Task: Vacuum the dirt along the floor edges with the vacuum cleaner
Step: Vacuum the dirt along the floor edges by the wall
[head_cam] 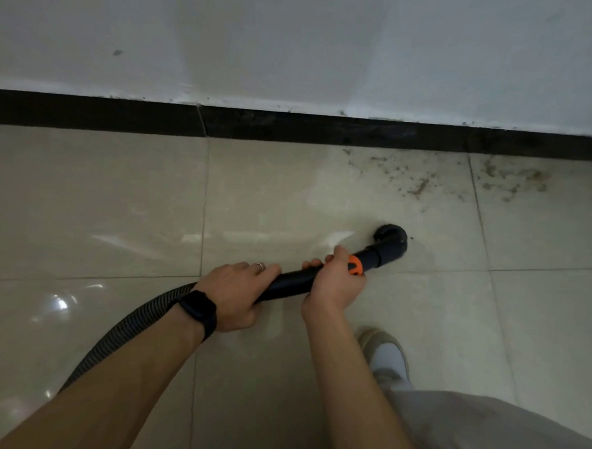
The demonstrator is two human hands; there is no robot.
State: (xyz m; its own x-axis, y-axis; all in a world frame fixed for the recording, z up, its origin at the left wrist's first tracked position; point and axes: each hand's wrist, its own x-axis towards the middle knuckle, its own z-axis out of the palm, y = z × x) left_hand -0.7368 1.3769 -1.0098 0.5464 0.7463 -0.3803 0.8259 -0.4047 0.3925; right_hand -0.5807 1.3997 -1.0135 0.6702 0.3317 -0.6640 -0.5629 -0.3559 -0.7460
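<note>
Both the left grip (236,296) and right grip (336,283) hold the pipe (291,281), the right nearer its brush end (391,237), and the dirt (420,184) lies past that end, by the wall (297,46).

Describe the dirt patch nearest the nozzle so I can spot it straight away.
Find the black skirting board under the white wall. Directly below it, on the tile beyond the vacuum nozzle, lies a scatter of brown dirt. A slanting grout line separates it from the second patch further right.

Nozzle (391,237) on floor (117,197); dirt (423,183) beyond, along baseboard (292,128).
</note>
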